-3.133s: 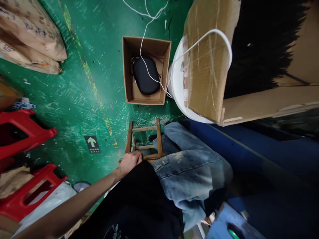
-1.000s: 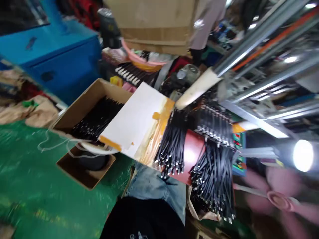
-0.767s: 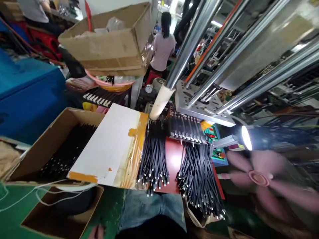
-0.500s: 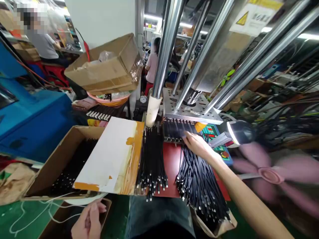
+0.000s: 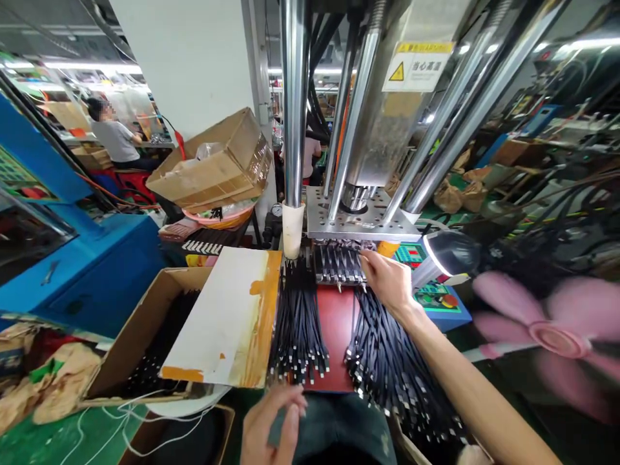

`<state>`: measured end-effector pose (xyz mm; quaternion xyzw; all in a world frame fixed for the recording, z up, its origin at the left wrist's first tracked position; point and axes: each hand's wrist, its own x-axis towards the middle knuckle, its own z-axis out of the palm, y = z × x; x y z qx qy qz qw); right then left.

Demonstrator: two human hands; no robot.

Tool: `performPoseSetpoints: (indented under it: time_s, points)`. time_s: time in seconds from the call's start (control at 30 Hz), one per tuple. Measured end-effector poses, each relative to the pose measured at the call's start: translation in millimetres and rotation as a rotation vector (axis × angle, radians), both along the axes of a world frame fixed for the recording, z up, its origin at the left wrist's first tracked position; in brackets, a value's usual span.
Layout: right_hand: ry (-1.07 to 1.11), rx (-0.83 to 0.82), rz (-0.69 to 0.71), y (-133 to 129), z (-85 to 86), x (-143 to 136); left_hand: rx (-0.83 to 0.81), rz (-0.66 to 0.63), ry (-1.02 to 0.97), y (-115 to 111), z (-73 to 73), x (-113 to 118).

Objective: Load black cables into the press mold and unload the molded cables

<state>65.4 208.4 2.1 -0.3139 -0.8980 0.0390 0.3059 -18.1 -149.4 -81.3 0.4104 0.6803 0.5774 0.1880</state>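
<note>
My right hand (image 5: 387,278) reaches to the right end of a metal fixture (image 5: 339,266) under the press plate (image 5: 361,216). Its fingers are pinched at the black cables lying side by side there; what they hold is too small to make out. My left hand (image 5: 274,420) is over my lap, below the left cable bundle (image 5: 299,323), with thumb and fingers apart and nothing between them. A second, larger bundle of black cables (image 5: 397,368) hangs over the table edge below my right forearm.
A white board (image 5: 217,316) leans over a carton (image 5: 130,336) of cables at left. A pink fan (image 5: 557,339) and a lamp (image 5: 448,254) stand at right. Metal rods (image 5: 293,103) rise above the red table (image 5: 335,336). A person (image 5: 113,135) sits far left.
My left hand has moved right, from beside the lower carton to over my lap, and its fingers have spread. My right hand stays at the fixture's right end. The camera view has shifted.
</note>
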Motion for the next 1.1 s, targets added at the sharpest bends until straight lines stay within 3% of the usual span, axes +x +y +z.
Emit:
performPoseSetpoints:
  time_s: [0.17, 0.23, 0.3, 0.37, 0.43, 0.53, 0.63, 0.67, 0.73, 0.8, 0.83, 0.9, 1.0, 1.1]
  points:
    - [0.228, 0.07, 0.168, -71.1, 70.4, 70.8, 0.057, 0.024, 0.091, 51.9, 54.0, -49.5]
    - [0.165, -0.018, 0.248, -90.9, 87.7, 83.8, 0.027, -0.169, -0.036, 75.1, 57.1, -50.7]
    - [0.084, -0.128, 0.312, -106.4, 89.7, 92.0, -0.036, -0.518, -0.289, 88.7, 46.2, -34.3]
    - [0.016, -0.218, 0.334, -119.4, 80.8, 97.6, -0.052, -0.853, -0.579, 90.5, 28.4, -5.5]
    - [-0.031, -0.279, 0.331, -130.8, 68.9, 100.9, -0.018, -1.029, -0.792, 84.1, 13.2, 26.6]
    - [-0.084, -0.333, 0.329, -142.0, 57.6, 101.8, -0.026, -1.001, -0.904, 71.1, 5.2, 63.1]
    - [-0.109, -0.333, 0.353, -135.8, 50.4, 108.0, -0.191, -0.839, -0.877, 63.0, 10.0, 77.7]
    - [-0.047, -0.294, 0.302, -128.5, 45.3, 115.0, -0.239, -0.802, -0.873, 61.5, 12.0, 78.5]
    - [0.262, -0.143, -0.006, -109.2, 26.4, 141.0, -0.28, -0.78, -0.886, 59.1, 14.8, 76.0]
    - [0.62, -0.047, -0.484, -94.3, -3.6, 183.2, -0.292, -0.795, -0.919, 56.8, 14.9, 70.3]
    - [0.714, -0.094, -0.677, -92.8, -21.1, 208.2, -0.302, -0.815, -0.929, 55.6, 14.2, 66.8]
    - [0.651, -0.353, -0.808, -107.1, -55.1, 256.5, -0.333, -0.867, -0.92, 52.3, 12.8, 59.4]
    - [0.485, -0.677, -0.765, -160.1, -90.1, 299.3, -0.382, -0.953, -0.793, 46.9, 16.4, 47.8]
    - [0.445, -1.05, -0.569, -210.1, -98.7, 289.9, -0.444, -1.078, -0.63, 45.3, 32.5, 36.8]
